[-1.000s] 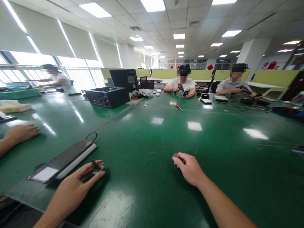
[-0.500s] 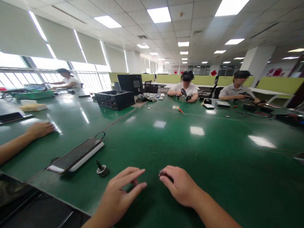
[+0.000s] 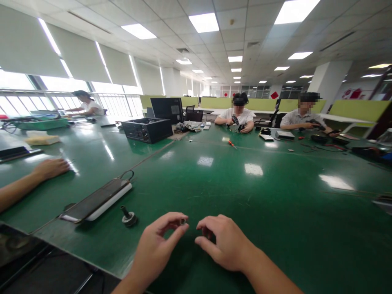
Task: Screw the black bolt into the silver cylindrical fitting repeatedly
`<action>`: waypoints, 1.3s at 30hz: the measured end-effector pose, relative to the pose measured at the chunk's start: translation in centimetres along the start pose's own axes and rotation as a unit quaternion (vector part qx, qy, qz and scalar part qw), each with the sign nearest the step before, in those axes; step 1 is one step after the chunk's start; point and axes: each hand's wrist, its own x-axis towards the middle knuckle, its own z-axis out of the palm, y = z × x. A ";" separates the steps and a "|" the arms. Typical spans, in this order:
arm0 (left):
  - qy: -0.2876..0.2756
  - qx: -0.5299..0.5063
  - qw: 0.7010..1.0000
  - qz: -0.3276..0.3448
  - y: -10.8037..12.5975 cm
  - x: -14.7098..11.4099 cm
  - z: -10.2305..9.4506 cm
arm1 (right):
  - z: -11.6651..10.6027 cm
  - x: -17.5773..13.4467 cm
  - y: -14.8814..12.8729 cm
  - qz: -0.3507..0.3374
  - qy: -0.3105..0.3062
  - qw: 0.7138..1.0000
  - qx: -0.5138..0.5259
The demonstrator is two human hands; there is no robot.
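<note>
Between the thumb and fingertips of my left hand (image 3: 159,239) is a small ring-shaped metal piece (image 3: 183,221), too small to name more exactly. My right hand (image 3: 225,241) hovers just to the right with its thumb and fingers parted, and I see nothing in it. Both hands are above the green tabletop (image 3: 190,183). Left of my left hand stands a dark round part with an upright stem (image 3: 129,218). Farther left lies a dark flat phone-like slab (image 3: 101,198) on a white base, with a cable loop at its far end.
Another person's hand (image 3: 52,168) rests on the table at the left. A black computer case (image 3: 147,130) stands farther back. An orange screwdriver (image 3: 232,144) lies toward two people working across the table. A green tray (image 3: 43,123) is at the far left.
The small ring-shaped piece has passed from my right hand to my left. My left fingers have closed on it, while my right fingers have opened and shifted slightly left.
</note>
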 end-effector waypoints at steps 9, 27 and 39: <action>0.259 0.313 0.901 -0.152 -1.2 0.7 -10.8 | 0.5 -0.1 2.1 0.079 -0.002 0.995 0.063; 0.170 0.290 0.930 -0.148 -2.6 1.6 -12.6 | 0.6 -0.2 2.2 0.081 0.007 0.995 0.061; 0.083 0.257 0.953 -0.138 -4.2 2.2 -12.7 | 0.5 -0.2 2.0 0.089 -0.006 0.994 0.058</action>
